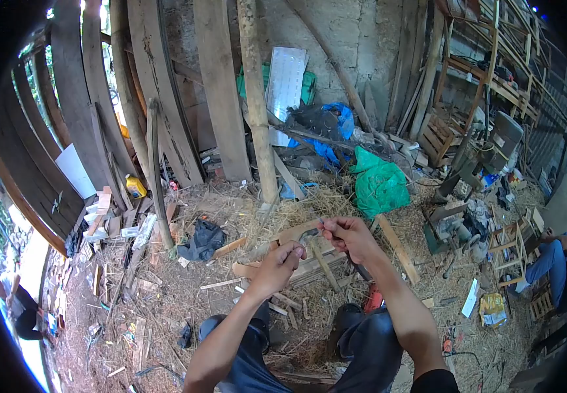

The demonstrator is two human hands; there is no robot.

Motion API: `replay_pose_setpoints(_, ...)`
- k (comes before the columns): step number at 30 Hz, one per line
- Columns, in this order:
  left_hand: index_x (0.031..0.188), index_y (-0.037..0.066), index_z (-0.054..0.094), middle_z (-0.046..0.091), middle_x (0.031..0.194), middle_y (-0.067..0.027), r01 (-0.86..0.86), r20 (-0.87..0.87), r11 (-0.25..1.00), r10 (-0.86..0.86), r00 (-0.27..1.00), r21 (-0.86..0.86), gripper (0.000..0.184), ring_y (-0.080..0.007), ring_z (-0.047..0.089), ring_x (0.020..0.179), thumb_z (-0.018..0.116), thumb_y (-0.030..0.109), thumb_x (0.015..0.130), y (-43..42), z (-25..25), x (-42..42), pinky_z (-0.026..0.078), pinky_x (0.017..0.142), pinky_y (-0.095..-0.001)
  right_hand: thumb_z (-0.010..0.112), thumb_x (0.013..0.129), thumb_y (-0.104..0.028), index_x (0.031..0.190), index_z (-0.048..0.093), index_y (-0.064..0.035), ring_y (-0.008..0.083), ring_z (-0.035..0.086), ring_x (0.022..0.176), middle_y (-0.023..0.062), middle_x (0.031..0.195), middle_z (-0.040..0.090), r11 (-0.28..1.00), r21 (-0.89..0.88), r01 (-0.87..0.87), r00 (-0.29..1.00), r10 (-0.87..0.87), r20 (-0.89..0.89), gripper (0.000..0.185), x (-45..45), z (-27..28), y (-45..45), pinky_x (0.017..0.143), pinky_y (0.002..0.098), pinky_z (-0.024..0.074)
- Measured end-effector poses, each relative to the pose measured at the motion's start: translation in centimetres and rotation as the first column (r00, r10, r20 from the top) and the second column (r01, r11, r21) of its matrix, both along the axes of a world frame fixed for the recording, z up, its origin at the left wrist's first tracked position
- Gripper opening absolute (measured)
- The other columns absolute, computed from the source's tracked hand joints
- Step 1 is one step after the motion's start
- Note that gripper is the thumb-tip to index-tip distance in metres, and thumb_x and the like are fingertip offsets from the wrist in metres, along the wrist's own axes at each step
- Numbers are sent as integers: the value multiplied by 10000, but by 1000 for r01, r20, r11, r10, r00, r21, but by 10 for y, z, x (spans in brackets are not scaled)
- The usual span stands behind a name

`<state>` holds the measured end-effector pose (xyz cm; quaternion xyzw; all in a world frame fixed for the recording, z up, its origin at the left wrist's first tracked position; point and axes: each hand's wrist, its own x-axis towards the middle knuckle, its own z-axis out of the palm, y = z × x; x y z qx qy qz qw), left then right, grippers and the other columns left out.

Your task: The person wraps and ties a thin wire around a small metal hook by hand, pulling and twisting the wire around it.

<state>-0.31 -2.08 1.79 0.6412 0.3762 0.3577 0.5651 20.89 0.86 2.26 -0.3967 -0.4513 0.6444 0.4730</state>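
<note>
My left hand [277,267] is closed, with the thumb and fingers pressed around one end of a dark, bent cable-like piece [308,234]. My right hand [352,241] is in a pinch close to the other end of that piece. Whatever lies between its fingertips is too small to make out. Behind the right wrist another dark length [360,268] shows, partly hidden by the arm. Below the hands lie wooden boards [319,265] on the ground. A red object [374,298] sits by my right knee.
A green sack [378,183] and a black plastic bag [201,240] lie ahead. A wooden post [257,111] stands in front. At right are a machine [457,190], a small wooden ladder-like frame [509,249] and a seated person [552,268]. Another person [24,304] is at far left.
</note>
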Motion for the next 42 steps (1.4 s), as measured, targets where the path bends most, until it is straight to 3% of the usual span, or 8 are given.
replay_pose_setpoints(2, 880, 58, 532, 351, 606, 65, -17, -3, 1000, 17, 1000, 5, 190, -32, 312, 540, 436, 197, 967, 0, -3, 3, 248, 484, -208, 570, 906, -188, 970, 636, -17, 7, 352, 482, -47, 706, 569, 1000, 0, 6, 1000, -6, 19, 194, 3, 2, -1, 415, 173, 249)
replay_pose_setpoints(4, 886, 53, 534, 355, 601, 65, -54, 18, 978, 52, 999, 200, 184, -33, 313, 532, 446, 194, 964, 3, -13, 5, 245, 478, -213, 569, 905, -186, 964, 638, -19, 6, 357, 481, -50, 710, 566, 1000, 1, 7, 999, -7, 40, 190, 11, 4, 4, 414, 172, 249)
replay_pose_setpoints(6, 887, 53, 534, 357, 604, 65, -50, 15, 984, 48, 999, 169, 180, -35, 313, 536, 448, 191, 963, 1, -14, -3, 248, 480, -215, 568, 905, -182, 985, 631, -14, 9, 359, 487, -47, 713, 551, 945, 31, 325, 943, -321, -82, 197, 40, 0, 15, 417, 167, 248)
replay_pose_setpoints(9, 889, 52, 533, 358, 608, 65, -75, -5, 993, 76, 997, 86, 176, -37, 313, 544, 445, 186, 964, 3, -9, -16, 254, 487, -216, 568, 904, -181, 1020, 610, -21, 17, 364, 496, -37, 712, 536, 903, 20, 429, 885, -416, -209, 202, 74, -8, 16, 425, 164, 250)
replay_pose_setpoints(15, 885, 60, 527, 346, 588, 63, -52, 26, 997, 51, 998, 55, 175, -33, 289, 494, 432, 181, 968, 5, -9, -12, 226, 451, -206, 550, 917, -187, 1049, 575, -7, 22, 360, 507, -29, 704, 529, 982, 77, 171, 985, -171, -7, 225, 15, 2, -16, 436, 171, 253)
replay_pose_setpoints(18, 877, 66, 523, 332, 580, 66, -14, 35, 999, 13, 999, 49, 187, -30, 275, 475, 426, 195, 972, 2, -7, -4, 207, 434, -200, 542, 921, -184, 1056, 579, 12, 24, 349, 506, -30, 700, 525, 999, 50, 10, 990, -3, -142, 240, -2, 0, -14, 436, 174, 250)
replay_pose_setpoints(23, 865, 69, 518, 310, 575, 72, 27, 52, 999, -29, 998, 31, 204, -27, 273, 475, 431, 218, 974, 3, -7, -7, 202, 435, -199, 548, 919, -176, 1036, 583, 12, 26, 337, 484, -38, 698, 527, 996, -3, 90, 970, -88, -227, 225, 10, -4, 1, 429, 177, 240)
replay_pose_setpoints(42, 879, 49, 535, 374, 616, 45, 50, 0, 998, -50, 999, -26, 188, -48, 333, 560, 437, 187, 961, -1, -4, -6, 293, 507, -223, 575, 901, -189, 948, 600, -22, 27, 350, 482, -23, 707, 548, 996, 10, 90, 993, -89, -82, 175, 8, -13, 3, 420, 182, 239)
